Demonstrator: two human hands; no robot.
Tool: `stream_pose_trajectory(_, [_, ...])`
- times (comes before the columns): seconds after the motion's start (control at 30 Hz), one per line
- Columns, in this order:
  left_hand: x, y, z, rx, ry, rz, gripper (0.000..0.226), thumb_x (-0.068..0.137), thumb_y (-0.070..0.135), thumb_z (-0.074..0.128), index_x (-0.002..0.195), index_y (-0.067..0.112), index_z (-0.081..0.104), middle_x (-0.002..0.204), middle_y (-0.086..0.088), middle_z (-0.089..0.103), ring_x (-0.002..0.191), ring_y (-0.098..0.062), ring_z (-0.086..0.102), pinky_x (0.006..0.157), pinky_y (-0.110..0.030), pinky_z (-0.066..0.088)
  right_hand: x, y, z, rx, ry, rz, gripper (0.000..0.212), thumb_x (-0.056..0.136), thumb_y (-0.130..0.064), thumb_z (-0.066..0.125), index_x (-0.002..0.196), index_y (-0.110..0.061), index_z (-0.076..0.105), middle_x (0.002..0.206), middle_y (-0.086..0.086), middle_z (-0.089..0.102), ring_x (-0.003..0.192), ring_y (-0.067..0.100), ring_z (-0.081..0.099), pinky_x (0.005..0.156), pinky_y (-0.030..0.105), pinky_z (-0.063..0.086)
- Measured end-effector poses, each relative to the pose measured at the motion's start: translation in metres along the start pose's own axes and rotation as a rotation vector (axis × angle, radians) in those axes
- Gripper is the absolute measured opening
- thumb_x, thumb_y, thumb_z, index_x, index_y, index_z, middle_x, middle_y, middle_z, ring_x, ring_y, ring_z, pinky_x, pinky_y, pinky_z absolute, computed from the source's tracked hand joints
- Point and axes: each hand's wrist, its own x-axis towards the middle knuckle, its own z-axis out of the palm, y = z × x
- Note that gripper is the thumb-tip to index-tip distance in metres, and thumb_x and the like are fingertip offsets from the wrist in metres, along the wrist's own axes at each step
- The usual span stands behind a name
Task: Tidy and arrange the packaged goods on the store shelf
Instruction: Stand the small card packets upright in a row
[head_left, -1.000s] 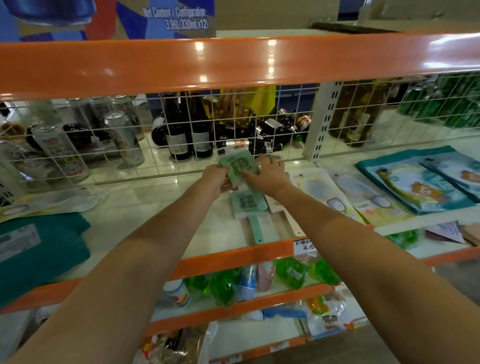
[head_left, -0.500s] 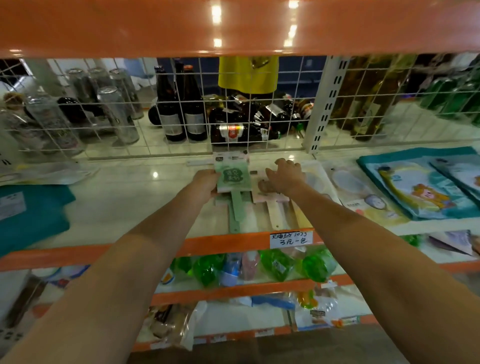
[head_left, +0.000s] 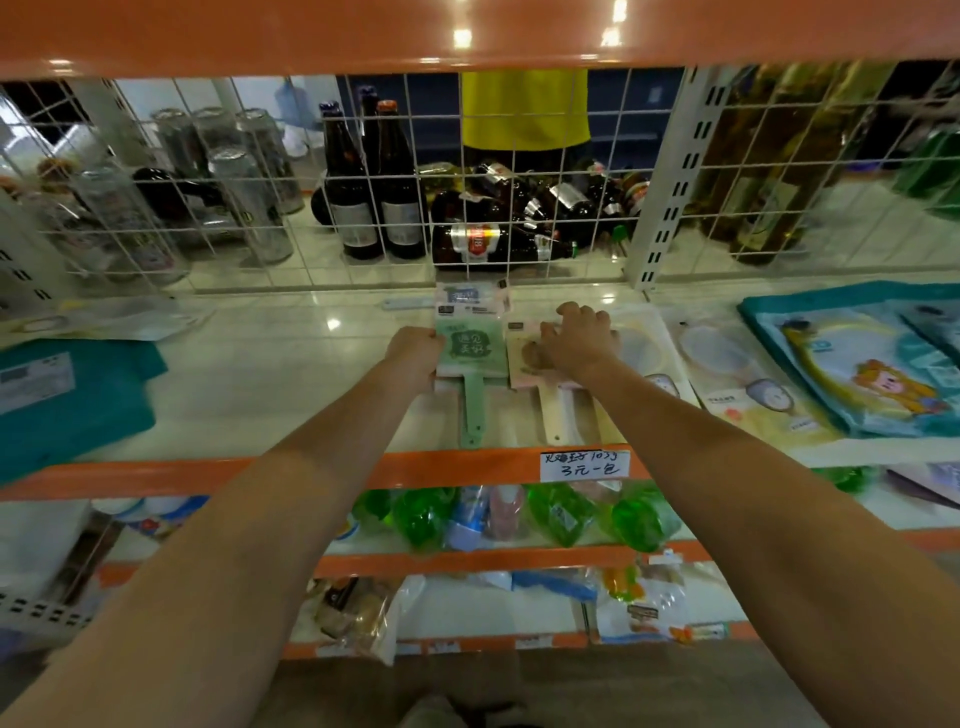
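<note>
A green paddle-shaped packaged item with a long handle lies flat on the white shelf. My left hand grips its left edge. Beside it on the right lies a pink one with a cream handle, and my right hand rests on top of it, fingers curled over its far side. Another small pack lies just behind them near the wire mesh.
Flat packs and teal bags lie to the right, a teal pack to the left. A wire mesh backs the shelf with bottles and cans behind. An orange beam hangs overhead; a price label sits on the front edge.
The green item has been set down flat from being held up near the mesh. My right hand has shifted right onto the pink item. The camera has dipped lower.
</note>
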Motion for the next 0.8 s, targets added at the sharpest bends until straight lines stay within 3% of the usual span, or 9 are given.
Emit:
stream_pose_trajectory(0.07, [-0.003, 0.000, -0.001, 0.058, 0.011, 0.025, 0.025, 0.098, 0.012, 0.048, 0.115, -0.001, 0.062, 0.099, -0.013, 0.058, 0.087, -0.025, 0.056, 0.066, -0.037, 0.052, 0.000, -0.001, 0.000, 0.000, -0.001, 0.002, 0.046, 0.099, -0.034, 0.037, 0.138, -0.010, 0.040, 0.140, 0.013, 0.043, 0.131, 0.031, 0.034, 0.106, 0.042, 0.032])
stream_pose_trajectory(0.2, [-0.001, -0.005, 0.000, 0.245, 0.016, 0.115, 0.033, 0.099, 0.018, 0.044, 0.120, -0.001, 0.061, 0.098, -0.015, 0.059, 0.087, -0.028, 0.057, 0.085, -0.044, 0.054, 0.000, -0.002, 0.001, 0.018, 0.001, 0.018, 0.045, 0.100, -0.035, 0.036, 0.138, -0.011, 0.040, 0.140, 0.012, 0.044, 0.132, 0.030, 0.035, 0.106, 0.042, 0.031])
stream_pose_trajectory(0.37, [-0.004, -0.009, 0.002, 0.279, 0.012, 0.133, 0.034, 0.101, 0.018, 0.040, 0.127, 0.006, 0.059, 0.117, -0.018, 0.063, 0.104, -0.036, 0.061, 0.083, -0.040, 0.052, -0.002, -0.004, 0.003, 0.041, 0.007, 0.031, 0.045, 0.100, -0.035, 0.036, 0.137, -0.011, 0.040, 0.140, 0.011, 0.044, 0.131, 0.029, 0.035, 0.105, 0.041, 0.031])
stream_pose_trajectory(0.47, [-0.002, -0.012, 0.002, 0.295, 0.012, 0.169, 0.035, 0.101, 0.017, 0.037, 0.129, 0.008, 0.058, 0.120, -0.016, 0.062, 0.100, -0.033, 0.060, 0.081, -0.038, 0.050, -0.003, -0.004, 0.004, 0.046, 0.008, 0.031, 0.044, 0.100, -0.035, 0.035, 0.137, -0.011, 0.040, 0.140, 0.011, 0.044, 0.132, 0.029, 0.034, 0.106, 0.041, 0.031])
stream_pose_trajectory(0.67, [0.001, -0.016, 0.004, 0.381, 0.039, 0.211, 0.037, 0.102, 0.015, 0.035, 0.135, 0.015, 0.052, 0.128, -0.015, 0.053, 0.112, -0.032, 0.055, 0.095, -0.042, 0.049, -0.005, -0.007, 0.004, 0.023, 0.014, 0.030, 0.045, 0.101, -0.035, 0.034, 0.138, -0.011, 0.040, 0.141, 0.012, 0.044, 0.131, 0.030, 0.035, 0.105, 0.042, 0.032])
stream_pose_trajectory(0.8, [0.005, -0.017, 0.006, 0.431, 0.055, 0.213, 0.038, 0.101, 0.015, 0.035, 0.136, 0.015, 0.050, 0.134, -0.015, 0.047, 0.111, -0.031, 0.056, 0.097, -0.041, 0.048, -0.005, -0.010, 0.005, 0.017, 0.017, 0.034, 0.045, 0.101, -0.036, 0.034, 0.138, -0.011, 0.040, 0.141, 0.013, 0.044, 0.131, 0.030, 0.035, 0.105, 0.042, 0.032])
